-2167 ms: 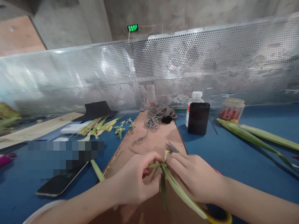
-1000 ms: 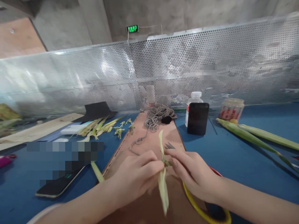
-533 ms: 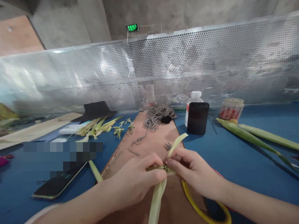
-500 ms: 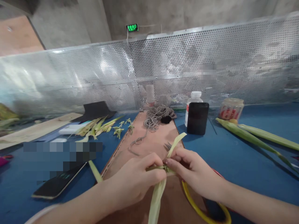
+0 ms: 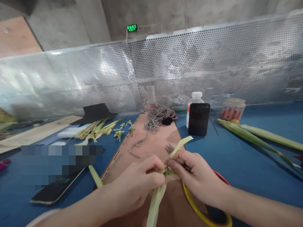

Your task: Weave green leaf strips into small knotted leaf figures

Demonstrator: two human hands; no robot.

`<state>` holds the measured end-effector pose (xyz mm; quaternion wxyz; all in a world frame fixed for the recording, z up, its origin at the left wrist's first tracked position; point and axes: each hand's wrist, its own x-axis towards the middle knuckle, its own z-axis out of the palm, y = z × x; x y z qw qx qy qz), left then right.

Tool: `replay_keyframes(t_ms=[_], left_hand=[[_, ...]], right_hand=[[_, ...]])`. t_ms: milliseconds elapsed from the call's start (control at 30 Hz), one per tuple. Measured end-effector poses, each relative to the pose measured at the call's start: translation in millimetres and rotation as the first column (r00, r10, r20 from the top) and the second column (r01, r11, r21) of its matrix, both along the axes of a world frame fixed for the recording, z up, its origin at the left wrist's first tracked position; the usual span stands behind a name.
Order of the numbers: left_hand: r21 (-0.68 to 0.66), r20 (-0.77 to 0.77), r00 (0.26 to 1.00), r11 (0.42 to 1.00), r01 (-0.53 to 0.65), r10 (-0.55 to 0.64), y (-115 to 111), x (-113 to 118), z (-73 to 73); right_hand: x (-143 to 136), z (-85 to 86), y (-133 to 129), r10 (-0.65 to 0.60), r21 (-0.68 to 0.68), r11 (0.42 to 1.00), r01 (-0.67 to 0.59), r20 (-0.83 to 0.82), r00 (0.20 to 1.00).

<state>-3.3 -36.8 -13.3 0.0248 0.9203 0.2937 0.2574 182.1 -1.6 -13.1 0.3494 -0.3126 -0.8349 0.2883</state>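
Currently, in the head view, the left hand is closed in a pinch, thumb and forefinger gripping the husk. The right hand is likewise pinched on the husk beside its knot, one pale end projecting past the fingers. The husk is held above the board, a longer strip hanging toward the wearer. Scissors lie partly hidden by the right hand, blades pointing away. Yarn lies at the board's far end. On the tabletop, right, a phone stands before a bottle.
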Motion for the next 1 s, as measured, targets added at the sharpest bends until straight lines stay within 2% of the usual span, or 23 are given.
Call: replay_keyframes(t_ms=[300, 533, 667, 767, 833, 867, 933, 1000], left_hand=[[-0.007, 0.034, 0.999, 1.0, 0.017, -0.017, -3.6, 1.7, 4.6], [0.035, 0.1, 0.994, 0.999, 0.028, -0.031, -2.8, 2.5, 0.8], [-0.026, 0.12, 0.992, 0.999, 0.041, -0.037, -1.6, 1.9, 0.5], [-0.119, 0.262, 0.962, 0.986, 0.114, -0.079, -4.1, 1.9, 2.8], [-0.244, 0.388, 0.921, 0.962, 0.125, -0.021, -6.4, 2.7, 3.8], [-0.33, 0.425, 0.904, 0.938, 0.104, 0.049, -7.1, 3.3, 3.8], [-0.501, 0.433, 0.872, 0.865, 0.022, 0.229, -6.5, 4.7, 2.7], [-0.611, 0.39, 0.844, 0.789, -0.062, 0.368, -3.8, 6.3, 1.1]], right_hand=[[-0.6, -0.7, -1.0, -0.011, 0.007, 1.0, 0.011, -0.018, 1.0], [1.1, -2.7, -1.9, 0.0, 0.003, 1.0, 0.0, -0.005, 1.0], [0.4, -2.9, -0.1, -0.002, 0.02, 1.0, 0.003, -0.012, 1.0], [0.2, -2.7, 1.5, 0.007, 0.026, 1.0, -0.007, -0.027, 1.0], [0.6, -2.7, 1.9, -0.006, 0.039, 0.999, 0.007, -0.029, 1.0], [0.9, -2.8, 1.8, -0.017, 0.048, 0.999, 0.018, -0.025, 1.0], [1.6, -3.1, 1.5, -0.047, 0.073, 0.996, 0.048, -0.011, 0.999], [2.2, -3.6, 1.2, -0.08, 0.101, 0.992, 0.079, 0.006, 0.997]])
